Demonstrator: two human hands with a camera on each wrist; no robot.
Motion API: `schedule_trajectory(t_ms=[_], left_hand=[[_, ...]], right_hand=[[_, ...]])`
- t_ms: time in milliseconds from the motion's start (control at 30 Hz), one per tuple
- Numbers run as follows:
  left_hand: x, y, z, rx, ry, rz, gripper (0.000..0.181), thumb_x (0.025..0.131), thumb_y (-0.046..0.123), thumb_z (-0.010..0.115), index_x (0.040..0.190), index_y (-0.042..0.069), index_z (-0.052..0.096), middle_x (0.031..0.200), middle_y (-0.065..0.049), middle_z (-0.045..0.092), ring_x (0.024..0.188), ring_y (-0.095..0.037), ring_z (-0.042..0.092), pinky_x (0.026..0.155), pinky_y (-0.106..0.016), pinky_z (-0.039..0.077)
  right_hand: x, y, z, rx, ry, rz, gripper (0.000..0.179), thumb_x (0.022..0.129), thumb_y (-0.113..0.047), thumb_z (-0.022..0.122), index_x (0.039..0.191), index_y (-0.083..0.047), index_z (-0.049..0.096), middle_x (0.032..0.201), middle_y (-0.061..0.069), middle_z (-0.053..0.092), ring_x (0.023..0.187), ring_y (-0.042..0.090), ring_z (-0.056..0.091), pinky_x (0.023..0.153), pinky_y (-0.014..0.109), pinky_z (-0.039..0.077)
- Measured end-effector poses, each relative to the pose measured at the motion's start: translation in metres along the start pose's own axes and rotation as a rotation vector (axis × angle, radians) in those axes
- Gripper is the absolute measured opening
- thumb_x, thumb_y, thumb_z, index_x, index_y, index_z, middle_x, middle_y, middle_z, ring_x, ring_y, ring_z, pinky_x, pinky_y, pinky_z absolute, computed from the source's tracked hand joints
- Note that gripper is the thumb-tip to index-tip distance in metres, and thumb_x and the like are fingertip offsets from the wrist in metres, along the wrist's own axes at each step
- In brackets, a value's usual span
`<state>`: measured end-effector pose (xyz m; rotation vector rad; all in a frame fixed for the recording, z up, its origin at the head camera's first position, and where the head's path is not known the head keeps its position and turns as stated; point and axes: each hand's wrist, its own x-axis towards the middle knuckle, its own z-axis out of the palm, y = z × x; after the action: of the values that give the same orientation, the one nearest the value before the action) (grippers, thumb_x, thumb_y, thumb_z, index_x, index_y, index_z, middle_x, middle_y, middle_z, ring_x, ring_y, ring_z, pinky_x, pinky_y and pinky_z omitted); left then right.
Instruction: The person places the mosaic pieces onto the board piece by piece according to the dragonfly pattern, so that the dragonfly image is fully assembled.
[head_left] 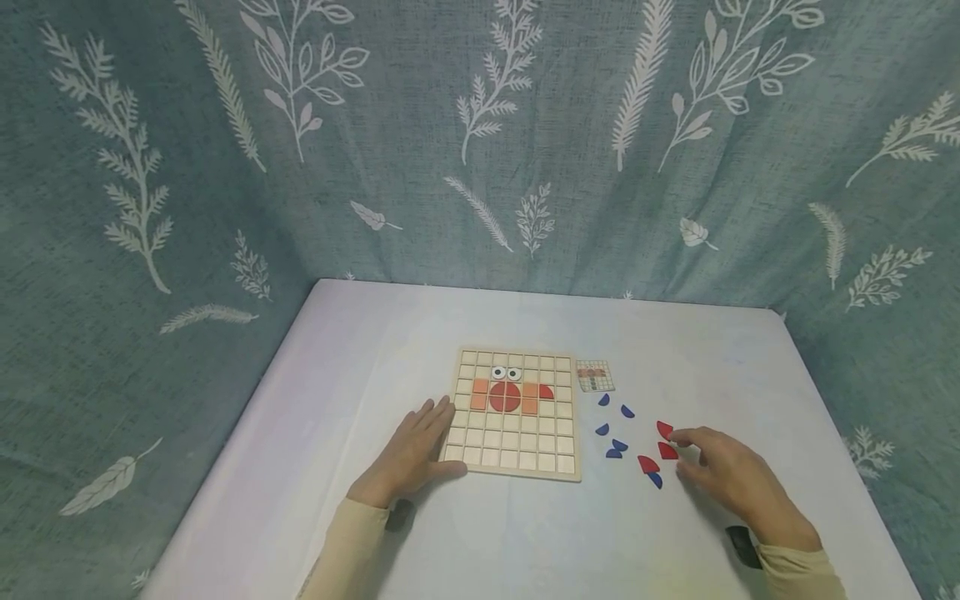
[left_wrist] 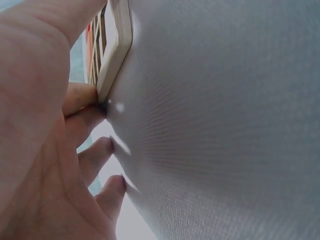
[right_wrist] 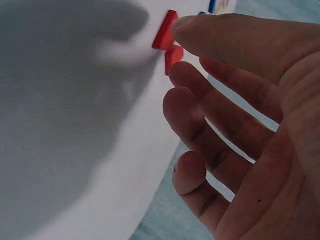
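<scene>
A wooden grid board [head_left: 517, 460] lies on the table. On it sit a red circle of quarter pieces [head_left: 504, 397], orange squares [head_left: 530, 398], two eye tiles [head_left: 506, 373] and one red quarter piece [head_left: 546, 392]. My left hand [head_left: 408, 454] rests at the board's front left corner, fingers along its side [left_wrist: 117, 50] and thumb by the front edge. To the right, my right hand [head_left: 731, 475] hovers with thumb and index finger apart beside two loose red quarter pieces [head_left: 667, 451]. Both pieces [right_wrist: 165, 31] also show near the thumb in the right wrist view.
Several blue half-round pieces [head_left: 602, 430] are scattered between the board and my right hand. Another red quarter piece [head_left: 648, 464] touches a blue one. A small pattern card [head_left: 595, 376] lies beside the board's upper right. Patterned curtains [head_left: 420, 208] surround the table.
</scene>
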<state>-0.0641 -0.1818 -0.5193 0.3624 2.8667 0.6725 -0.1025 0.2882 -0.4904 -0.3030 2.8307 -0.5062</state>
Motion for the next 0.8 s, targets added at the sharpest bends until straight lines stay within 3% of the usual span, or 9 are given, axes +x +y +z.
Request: schedule_trajectory(t_ms=[233, 400, 567, 800], left_hand=[[0.000, -0.001, 0.001, -0.005, 0.007, 0.008, 0.103, 0.084, 0.054, 0.076, 0.160, 0.005, 0.027, 0.166, -0.012, 0.023, 0.154, -0.034, 0.016, 0.125, -0.051, 0.014], [0.001, -0.001, 0.000, -0.014, 0.013, 0.016, 0.102, 0.084, 0.052, 0.076, 0.159, 0.003, 0.028, 0.166, -0.013, 0.025, 0.153, -0.036, 0.017, 0.125, -0.052, 0.015], [0.000, -0.001, 0.001, -0.005, 0.010, -0.002, 0.102, 0.084, 0.053, 0.076, 0.160, 0.005, 0.027, 0.167, -0.011, 0.023, 0.154, -0.034, 0.016, 0.125, -0.050, 0.013], [-0.001, -0.001, 0.001, -0.028, 0.005, -0.016, 0.101, 0.084, 0.054, 0.076, 0.160, 0.007, 0.028, 0.167, -0.009, 0.023, 0.154, -0.031, 0.016, 0.126, -0.049, 0.011]], right_hand=[[0.003, 0.000, 0.010, -0.011, 0.029, -0.054, 0.041, 0.080, -0.015, 0.086, 0.118, -0.007, 0.072, 0.114, 0.013, 0.070, 0.100, 0.032, 0.065, 0.090, 0.058, 0.056], [0.006, -0.003, 0.013, -0.055, 0.079, -0.127, 0.041, 0.077, -0.014, 0.089, 0.115, -0.009, 0.074, 0.101, 0.005, 0.070, 0.088, 0.024, 0.063, 0.085, 0.053, 0.059], [0.010, -0.009, 0.013, -0.098, 0.061, -0.160, 0.040, 0.076, -0.017, 0.090, 0.112, -0.012, 0.073, 0.094, 0.000, 0.067, 0.082, 0.018, 0.060, 0.082, 0.049, 0.060], [0.008, -0.013, 0.012, -0.111, 0.036, -0.164, 0.037, 0.078, -0.017, 0.088, 0.112, -0.011, 0.075, 0.101, 0.005, 0.069, 0.091, 0.028, 0.065, 0.087, 0.056, 0.057]])
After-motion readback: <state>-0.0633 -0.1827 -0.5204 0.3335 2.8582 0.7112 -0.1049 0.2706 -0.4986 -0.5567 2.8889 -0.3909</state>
